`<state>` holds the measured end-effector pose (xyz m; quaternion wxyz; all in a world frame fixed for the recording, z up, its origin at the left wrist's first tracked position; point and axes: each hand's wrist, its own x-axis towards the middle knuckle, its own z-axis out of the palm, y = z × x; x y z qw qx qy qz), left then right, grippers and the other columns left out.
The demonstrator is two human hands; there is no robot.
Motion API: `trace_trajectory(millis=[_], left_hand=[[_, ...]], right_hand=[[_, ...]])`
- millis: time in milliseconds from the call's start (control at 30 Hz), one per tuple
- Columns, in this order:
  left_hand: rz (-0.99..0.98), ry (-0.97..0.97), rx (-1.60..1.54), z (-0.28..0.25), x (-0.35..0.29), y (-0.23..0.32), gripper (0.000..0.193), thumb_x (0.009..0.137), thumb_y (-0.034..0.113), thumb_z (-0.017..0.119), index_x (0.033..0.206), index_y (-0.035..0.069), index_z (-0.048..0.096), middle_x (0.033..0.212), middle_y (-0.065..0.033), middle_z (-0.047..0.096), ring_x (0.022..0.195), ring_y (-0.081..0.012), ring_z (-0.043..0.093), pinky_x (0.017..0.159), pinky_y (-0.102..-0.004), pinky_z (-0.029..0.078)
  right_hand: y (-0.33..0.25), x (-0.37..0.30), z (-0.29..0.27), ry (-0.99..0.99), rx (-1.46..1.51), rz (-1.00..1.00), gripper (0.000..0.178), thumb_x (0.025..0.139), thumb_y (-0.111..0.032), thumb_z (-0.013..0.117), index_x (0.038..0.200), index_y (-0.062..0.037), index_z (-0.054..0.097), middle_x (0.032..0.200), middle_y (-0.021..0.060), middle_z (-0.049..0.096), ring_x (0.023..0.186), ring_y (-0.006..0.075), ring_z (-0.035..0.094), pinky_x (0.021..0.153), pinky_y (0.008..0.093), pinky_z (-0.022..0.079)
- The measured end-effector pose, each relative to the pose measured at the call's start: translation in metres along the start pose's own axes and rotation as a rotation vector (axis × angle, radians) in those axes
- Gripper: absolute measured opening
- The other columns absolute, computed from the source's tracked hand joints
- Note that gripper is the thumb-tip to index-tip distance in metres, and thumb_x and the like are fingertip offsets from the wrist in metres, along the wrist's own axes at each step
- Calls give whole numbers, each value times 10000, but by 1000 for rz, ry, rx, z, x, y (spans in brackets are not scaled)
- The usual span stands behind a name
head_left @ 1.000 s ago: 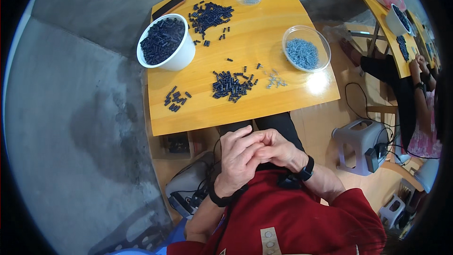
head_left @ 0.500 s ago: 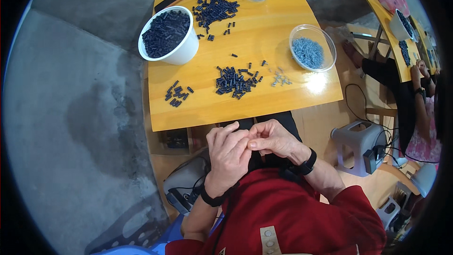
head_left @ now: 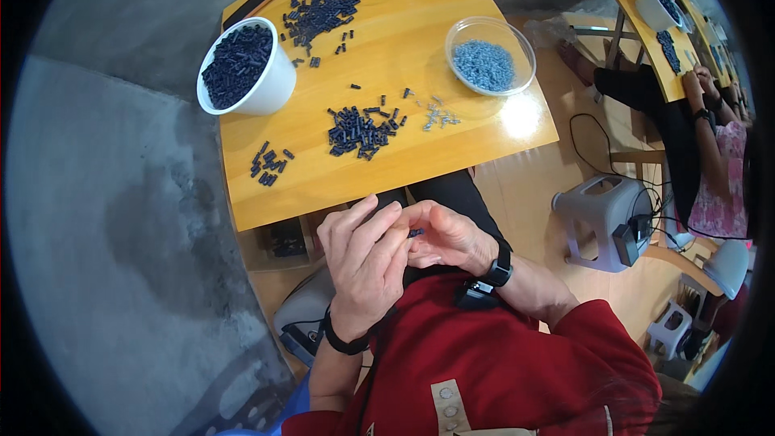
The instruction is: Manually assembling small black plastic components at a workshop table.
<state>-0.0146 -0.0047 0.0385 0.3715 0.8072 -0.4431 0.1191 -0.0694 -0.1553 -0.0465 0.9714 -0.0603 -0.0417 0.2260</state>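
My two hands meet over my lap, just in front of the near table edge. A small dark cylindrical piece (head_left: 416, 232) shows at the fingertips of my left hand (head_left: 363, 262), which is closed on it. Much of the piece is hidden by fingers. My right hand (head_left: 454, 241) is curved around the same spot, its thumb raised apart from its fingers. On the table beyond lie a heap of similar dark pieces (head_left: 359, 131), a smaller group of dark pieces (head_left: 270, 165) to its left, and several small clear bits (head_left: 440, 115) to its right.
A white tub (head_left: 274, 85) full of dark pieces stands at the table's left edge, near another dark heap (head_left: 323, 18). A clear bowl (head_left: 521, 73) holds bluish bits. On the right are a grey stool (head_left: 593, 222), cables and another person (head_left: 714, 161) seated at a table.
My right thumb has lifted from its pinch, and the dark piece now shows between my hands. The view has shifted, so the table appears farther left.
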Motion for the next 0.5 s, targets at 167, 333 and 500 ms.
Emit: trace_trajectory(millis=[167, 333, 500], left_hand=[[107, -18, 86, 2, 1, 4, 235, 751, 49, 722, 971, 60, 638, 1181, -67, 639, 1121, -304, 578, 872, -459, 392], [87, -17, 78, 3, 3, 13, 261, 735, 9, 739, 987, 48, 680, 1142, -83, 651, 1118, -315, 582, 928, -471, 409], [54, -19, 99, 1, 3, 15, 267, 740, 24, 744, 997, 48, 676, 1176, -91, 647, 1126, -320, 579, 933, -472, 405]], right_hand=[[1, 0, 2, -25, -68, -24, 493, 872, -437, 717, 1078, -3, 607, 723, 4, 538, 546, 62, 375, 459, 202, 283], [5, -1, -1, -61, -13, -23, 427, 872, -400, 725, 1018, -19, 602, 626, -4, 497, 490, 57, 348, 438, 200, 261], [5, 0, -4, -63, -29, -39, 432, 869, -404, 729, 1039, -28, 600, 623, 8, 507, 491, 61, 365, 440, 193, 282]])
